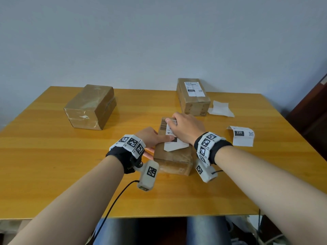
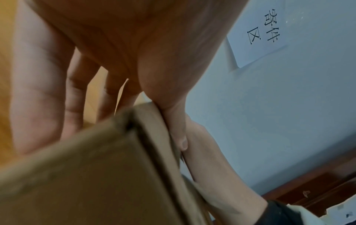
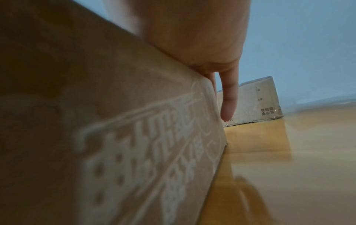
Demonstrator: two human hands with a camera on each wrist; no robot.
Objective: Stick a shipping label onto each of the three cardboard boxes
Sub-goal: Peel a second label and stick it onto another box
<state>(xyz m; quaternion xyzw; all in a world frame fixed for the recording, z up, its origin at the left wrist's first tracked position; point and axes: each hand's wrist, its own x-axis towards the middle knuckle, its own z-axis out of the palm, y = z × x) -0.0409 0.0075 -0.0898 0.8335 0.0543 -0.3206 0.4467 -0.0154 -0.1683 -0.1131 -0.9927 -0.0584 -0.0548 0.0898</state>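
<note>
Three cardboard boxes are on the wooden table (image 1: 53, 156). The near box (image 1: 173, 156) sits between my hands with a white shipping label (image 1: 175, 146) on its top. My right hand (image 1: 184, 128) lies flat on that label, fingers spread toward the far end. My left hand (image 1: 154, 142) braces the box's left side with straight fingers, thumb across the top onto the label. The far right box (image 1: 193, 98) carries a label (image 1: 194, 89). The left box (image 1: 90, 106) has a bare top. A loose label (image 1: 242, 136) lies at the right.
Crumpled white backing paper (image 1: 221, 108) lies beside the far right box. A dark wooden cabinet (image 1: 315, 112) stands past the table's right edge. A black cable (image 1: 113, 204) hangs over the front edge. A paper sign (image 2: 258, 33) is on the wall.
</note>
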